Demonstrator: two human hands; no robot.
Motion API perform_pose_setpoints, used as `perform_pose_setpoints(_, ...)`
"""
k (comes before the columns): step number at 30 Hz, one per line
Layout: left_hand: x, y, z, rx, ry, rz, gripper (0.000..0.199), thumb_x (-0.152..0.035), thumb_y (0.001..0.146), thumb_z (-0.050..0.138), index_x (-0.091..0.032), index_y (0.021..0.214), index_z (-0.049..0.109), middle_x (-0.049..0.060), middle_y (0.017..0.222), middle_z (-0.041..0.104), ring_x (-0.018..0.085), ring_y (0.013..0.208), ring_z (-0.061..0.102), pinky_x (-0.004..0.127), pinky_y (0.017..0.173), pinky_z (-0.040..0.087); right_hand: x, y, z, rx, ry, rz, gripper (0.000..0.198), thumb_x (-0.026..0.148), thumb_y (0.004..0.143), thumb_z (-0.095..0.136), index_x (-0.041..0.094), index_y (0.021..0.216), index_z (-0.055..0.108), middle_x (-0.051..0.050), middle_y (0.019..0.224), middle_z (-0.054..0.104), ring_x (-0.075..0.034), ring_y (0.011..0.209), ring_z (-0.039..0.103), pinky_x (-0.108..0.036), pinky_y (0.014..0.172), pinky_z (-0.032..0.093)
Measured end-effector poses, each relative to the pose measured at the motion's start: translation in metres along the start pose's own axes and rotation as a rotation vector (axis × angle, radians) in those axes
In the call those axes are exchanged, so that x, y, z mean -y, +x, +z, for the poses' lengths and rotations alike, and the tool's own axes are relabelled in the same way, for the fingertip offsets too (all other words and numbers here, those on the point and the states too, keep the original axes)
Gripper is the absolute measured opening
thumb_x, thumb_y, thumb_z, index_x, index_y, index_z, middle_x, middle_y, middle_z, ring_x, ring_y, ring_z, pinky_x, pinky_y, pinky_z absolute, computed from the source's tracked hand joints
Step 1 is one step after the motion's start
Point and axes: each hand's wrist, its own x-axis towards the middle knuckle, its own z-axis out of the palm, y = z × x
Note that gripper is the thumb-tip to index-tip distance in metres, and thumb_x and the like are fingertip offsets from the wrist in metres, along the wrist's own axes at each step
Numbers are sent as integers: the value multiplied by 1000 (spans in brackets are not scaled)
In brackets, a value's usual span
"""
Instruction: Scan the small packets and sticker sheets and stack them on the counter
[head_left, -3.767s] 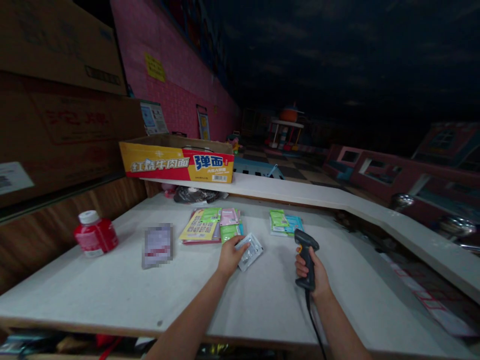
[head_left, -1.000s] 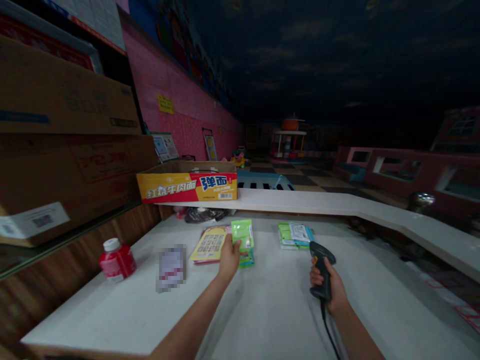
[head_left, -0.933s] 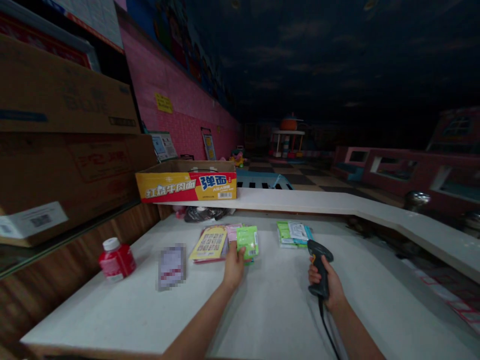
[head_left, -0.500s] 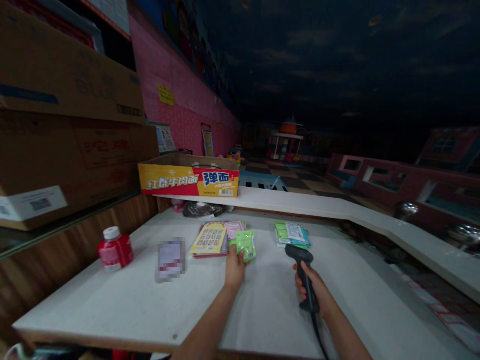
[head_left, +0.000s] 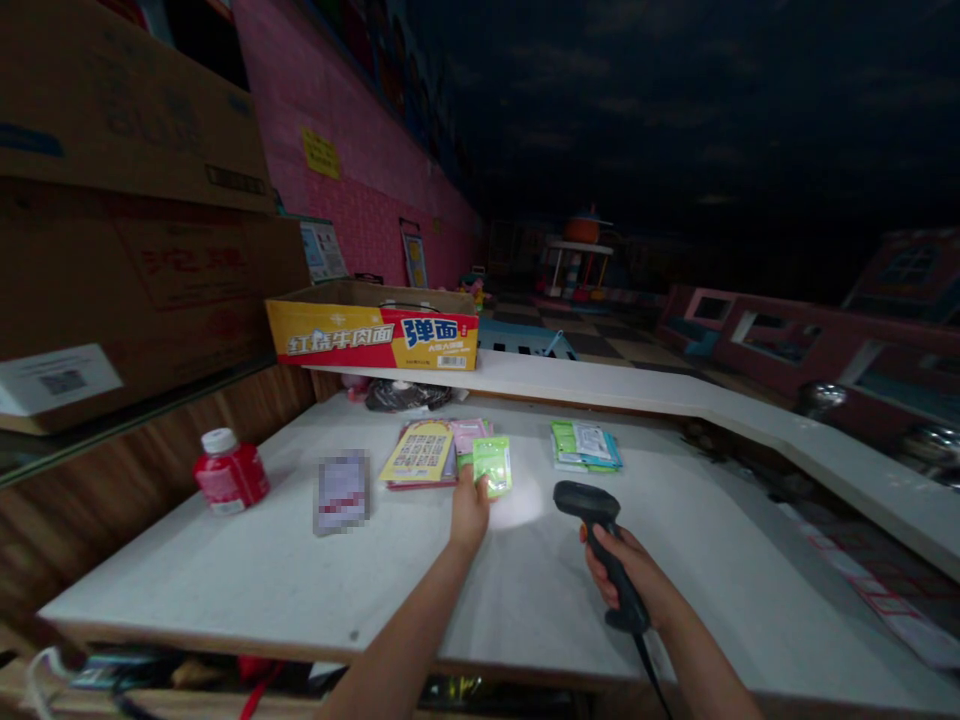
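My left hand (head_left: 471,508) is closed on a small green packet (head_left: 493,464), held at the right edge of a stack of booklets with a yellow cover (head_left: 418,452). In my right hand (head_left: 626,565) is a dark barcode scanner (head_left: 592,502), its cord trailing down toward me. The scanner's head points left, and a bright patch of light lies on the white table (head_left: 420,590) beside the green packet. Beyond the scanner rests a small pile of green and blue packets (head_left: 586,446).
A red bottle with a white cap (head_left: 229,470) and a blurred-out card (head_left: 342,492) stand at the left. A yellow and red carton (head_left: 375,335) sits on the raised white ledge (head_left: 600,382) at the back. Large cardboard boxes (head_left: 135,240) are stacked at far left.
The scanner's head has turned left toward the green packet, and its light now shows on the table. The whole view has tilted slightly downward. My left hand keeps hold of the packet.
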Motion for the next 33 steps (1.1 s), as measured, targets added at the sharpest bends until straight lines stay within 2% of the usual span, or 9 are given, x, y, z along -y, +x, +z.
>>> perform_pose_setpoints(5,-2,-1,0,25,-55,11,23,-42,89,42,-19,94,46,4,84,60,17,70,61,29,58,56,7,15,-23,-60,138,-64,39,56,78,64,19,92,56,7,52,49,-6,34,36,-17,31,28)
perform_pose_setpoints(12,-5,-3,0,84,18,94,23,-41,88,41,-21,96,48,4,83,61,18,73,63,30,64,55,4,40,-65,-121,559,-202,35,49,74,72,19,85,57,8,55,43,-4,38,34,-14,34,29)
perform_pose_setpoints(16,-8,-9,-2,82,28,142,25,-43,85,43,-21,96,52,4,86,62,18,75,62,30,67,54,-5,48,-75,-110,657,-200,32,44,72,74,19,82,57,8,55,41,-4,38,35,-14,34,30)
perform_pose_setpoints(19,-10,-6,6,83,16,165,26,-44,84,46,-21,91,54,3,85,63,17,75,60,29,66,53,-5,53,-78,-81,672,-168,34,45,71,75,18,84,58,8,55,41,-4,39,36,-14,35,30)
perform_pose_setpoints(23,-16,19,46,58,3,149,19,-38,80,53,-20,76,55,1,73,63,17,71,60,28,66,50,-4,57,-82,-72,743,-149,34,44,72,75,17,85,59,8,55,42,-3,40,36,-12,36,30)
perform_pose_setpoints(25,-23,40,75,66,-91,63,13,-31,78,54,-19,82,56,1,74,65,16,68,62,27,64,50,-5,60,-85,-65,780,-147,34,43,72,75,16,86,59,8,55,42,-3,40,37,-12,36,30)
perform_pose_setpoints(27,-33,61,104,84,-121,-35,15,-26,77,58,-17,89,56,1,73,67,16,66,64,25,61,49,-6,62,-87,-59,801,-142,33,43,73,75,17,86,59,8,55,42,-4,40,38,-13,36,31)
perform_pose_setpoints(30,-48,90,140,52,64,-141,17,-22,77,61,-15,92,60,2,75,69,15,69,66,23,61,48,-9,65,-89,-57,808,-137,32,43,74,73,18,88,59,8,56,42,-4,40,38,-14,35,31)
perform_pose_setpoints(33,-56,109,162,31,231,-183,15,-22,76,64,-15,90,64,5,80,71,17,75,68,24,66,48,-12,69,-88,-64,808,-134,34,46,73,73,18,88,59,8,55,42,-4,39,37,-14,35,31)
